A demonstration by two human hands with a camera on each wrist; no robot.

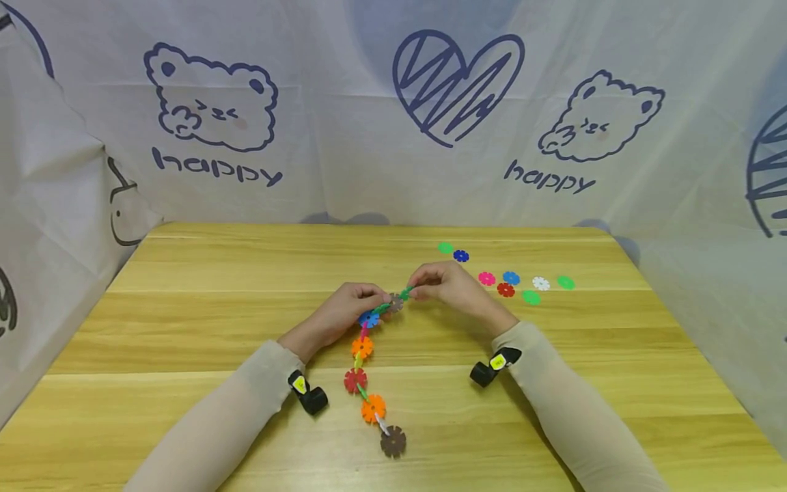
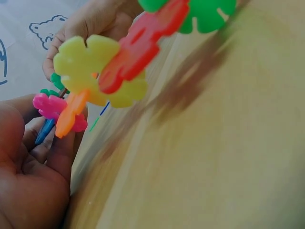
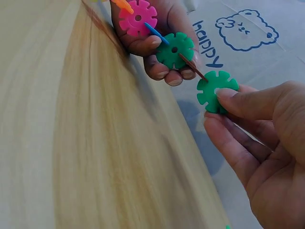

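Pinching the green end disc [image 3: 209,94], right hand [image 1: 451,285] sits three o'clock of left hand [image 1: 346,309], which grips disc chain [image 1: 357,344].

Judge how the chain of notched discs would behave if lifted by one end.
The chain is probably light for its length: its discs look like thin plastic, and the right hand merely pinches the end green disc. It may stay fairly stiff yet bend or pull apart at joints, since the discs seem joined only at their slotted edges.
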